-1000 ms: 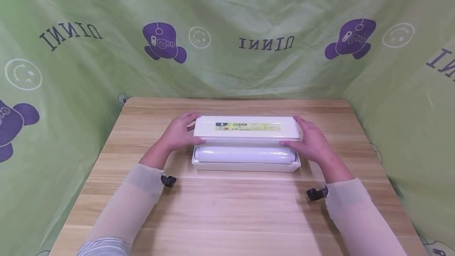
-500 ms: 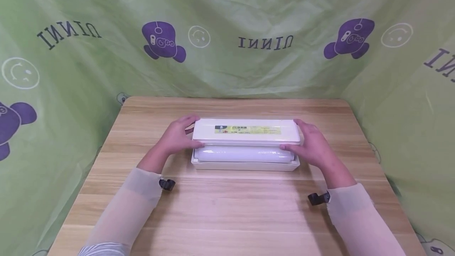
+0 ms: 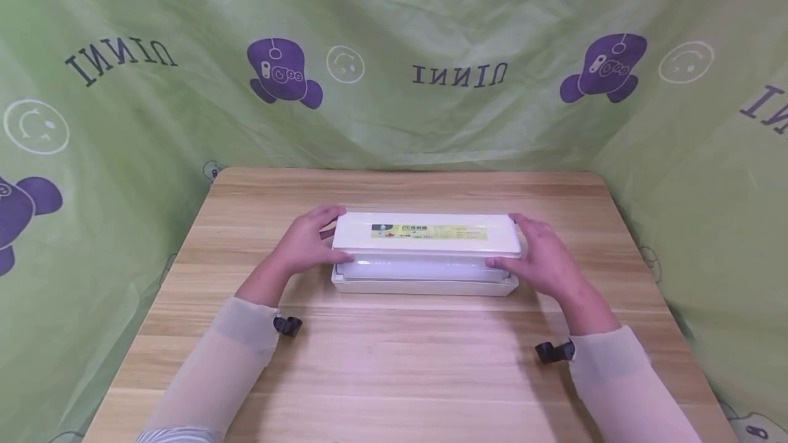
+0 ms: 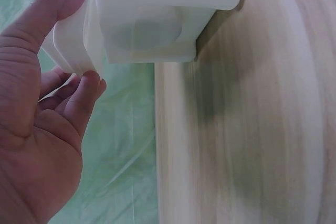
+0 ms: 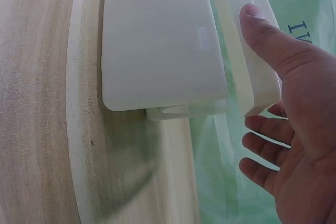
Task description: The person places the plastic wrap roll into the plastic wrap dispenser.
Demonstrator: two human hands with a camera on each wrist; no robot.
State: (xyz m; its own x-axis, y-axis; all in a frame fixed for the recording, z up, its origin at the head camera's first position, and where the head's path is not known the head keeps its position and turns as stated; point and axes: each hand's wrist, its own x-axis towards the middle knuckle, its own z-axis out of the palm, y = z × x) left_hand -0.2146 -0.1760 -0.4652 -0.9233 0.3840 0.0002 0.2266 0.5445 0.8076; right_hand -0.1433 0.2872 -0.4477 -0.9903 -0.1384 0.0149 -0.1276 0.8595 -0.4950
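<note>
A white cling film box (image 3: 425, 288) stands on the table with a glossy roll of cling film (image 3: 425, 268) lying in it. Over the box is its long white lid (image 3: 425, 245), with a yellow printed label (image 3: 429, 232) on top. My left hand (image 3: 308, 241) grips the lid's left end, thumb at the front edge and fingers behind. At the other end my right hand (image 3: 544, 255) holds the lid the same way. A gap shows between the lid (image 5: 257, 72) and the box (image 5: 163, 40) in the right wrist view. The lid covers the rear of the roll.
The wooden table (image 3: 394, 361) has a rounded far edge. A green curtain (image 3: 394, 128) with purple cartoon figures hangs behind it and along both sides. Small black wrist cameras (image 3: 287, 325) sit on both sleeved forearms.
Both hands have brought the lid down and toward the person, so it now hides more of the roll. The box has stayed in place.
</note>
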